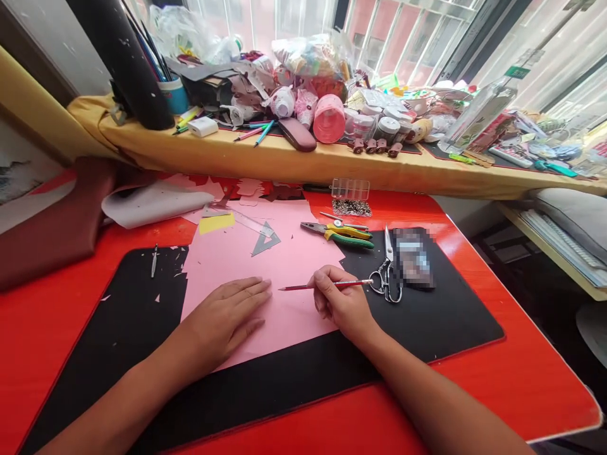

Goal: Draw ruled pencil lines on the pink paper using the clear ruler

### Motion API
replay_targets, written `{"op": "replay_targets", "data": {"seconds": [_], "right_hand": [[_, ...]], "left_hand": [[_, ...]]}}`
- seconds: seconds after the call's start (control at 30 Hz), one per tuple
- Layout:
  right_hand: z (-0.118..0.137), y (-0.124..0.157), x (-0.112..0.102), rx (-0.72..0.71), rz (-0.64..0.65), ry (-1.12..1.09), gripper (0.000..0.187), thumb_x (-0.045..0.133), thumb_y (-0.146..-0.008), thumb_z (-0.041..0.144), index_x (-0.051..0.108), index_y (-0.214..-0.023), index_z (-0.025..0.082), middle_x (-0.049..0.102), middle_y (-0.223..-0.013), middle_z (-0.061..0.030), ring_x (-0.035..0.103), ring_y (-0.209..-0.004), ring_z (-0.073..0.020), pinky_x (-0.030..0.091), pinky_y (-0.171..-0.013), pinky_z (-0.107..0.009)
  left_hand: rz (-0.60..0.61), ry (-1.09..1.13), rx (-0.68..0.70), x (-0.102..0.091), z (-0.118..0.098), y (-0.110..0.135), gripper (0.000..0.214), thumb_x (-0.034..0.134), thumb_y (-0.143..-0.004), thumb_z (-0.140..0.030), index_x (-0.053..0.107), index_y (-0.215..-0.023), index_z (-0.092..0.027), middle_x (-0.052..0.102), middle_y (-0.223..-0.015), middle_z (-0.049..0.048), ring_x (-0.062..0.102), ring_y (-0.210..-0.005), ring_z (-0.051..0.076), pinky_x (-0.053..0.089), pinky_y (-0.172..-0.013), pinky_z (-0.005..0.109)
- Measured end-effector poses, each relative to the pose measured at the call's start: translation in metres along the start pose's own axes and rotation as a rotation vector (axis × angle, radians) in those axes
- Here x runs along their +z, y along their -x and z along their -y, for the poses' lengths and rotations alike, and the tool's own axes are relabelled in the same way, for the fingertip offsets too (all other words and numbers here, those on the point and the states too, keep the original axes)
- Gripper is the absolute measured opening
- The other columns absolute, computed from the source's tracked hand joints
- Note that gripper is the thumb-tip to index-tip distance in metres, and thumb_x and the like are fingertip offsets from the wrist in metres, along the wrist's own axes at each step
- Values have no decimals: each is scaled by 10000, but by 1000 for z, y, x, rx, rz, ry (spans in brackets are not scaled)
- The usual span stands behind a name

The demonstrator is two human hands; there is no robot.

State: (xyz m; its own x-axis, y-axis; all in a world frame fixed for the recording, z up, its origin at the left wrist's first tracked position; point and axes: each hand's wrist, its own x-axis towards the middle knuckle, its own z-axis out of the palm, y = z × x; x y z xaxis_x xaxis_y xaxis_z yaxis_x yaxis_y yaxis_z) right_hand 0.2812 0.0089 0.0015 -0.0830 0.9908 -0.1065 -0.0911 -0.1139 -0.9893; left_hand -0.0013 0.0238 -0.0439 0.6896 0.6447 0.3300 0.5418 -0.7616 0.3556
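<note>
My left hand (232, 316) lies flat on a large pink sheet (279, 322), its fingers stretched out to the right. The fingers of my right hand (339, 297) are closed around a red pencil (303, 287), whose tip points left over the sheet, toward my left fingertips. Whether the tip touches the sheet I cannot tell. Farther up on the pink sheet lie a dark triangular set square (266, 241), a clear ruler (244, 221) and a yellow piece (217, 222). Pliers (339, 235) with yellow and green handles rest across its right edge.
Metal scissors (389, 268) and a blurred-out object (414, 258) lie on the black mat (455, 309), right of the sheet. A craft knife or pen-like tool (154, 260) is at left. Behind is an open clear box (351, 197) of small metal parts. A cluttered ledge (227, 155) runs along the back.
</note>
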Motion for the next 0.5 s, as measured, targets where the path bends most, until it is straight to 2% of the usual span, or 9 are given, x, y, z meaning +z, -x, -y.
{"op": "replay_targets", "data": {"seconds": [0.17, 0.33, 0.5], "right_hand": [[-5, -2, -1, -21, -65, -18, 515, 744, -945, 703, 695, -801, 212, 535, -502, 59, 437, -396, -99, 319, -401, -246], [-10, -4, 0, -10, -53, -87, 576, 727, -921, 762, 660, -738, 220, 470, -453, 75, 419, -388, -101, 329, -411, -250], [-7, -6, 0, -2, -14, -55, 556, 724, -934, 741, 671, -752, 218, 494, -467, 73, 445, -409, -103, 353, -438, -250]], "left_hand": [[-2, -12, 49, 2, 3, -5, 468, 491, -1161, -373, 607, -1601, -263, 639, -1624, 70, 594, -1518, 281, 506, -1266, 454], [11, 30, 49, 3, 7, -6, 514, 520, -1150, -385, 529, -1661, -336, 626, -1640, 36, 585, -1527, 285, 501, -1267, 465], [-33, 51, -99, 6, 9, -1, 556, 553, -1125, -512, 507, -1649, -334, 676, -1579, 56, 656, -1439, 307, 527, -1227, 478]]}}
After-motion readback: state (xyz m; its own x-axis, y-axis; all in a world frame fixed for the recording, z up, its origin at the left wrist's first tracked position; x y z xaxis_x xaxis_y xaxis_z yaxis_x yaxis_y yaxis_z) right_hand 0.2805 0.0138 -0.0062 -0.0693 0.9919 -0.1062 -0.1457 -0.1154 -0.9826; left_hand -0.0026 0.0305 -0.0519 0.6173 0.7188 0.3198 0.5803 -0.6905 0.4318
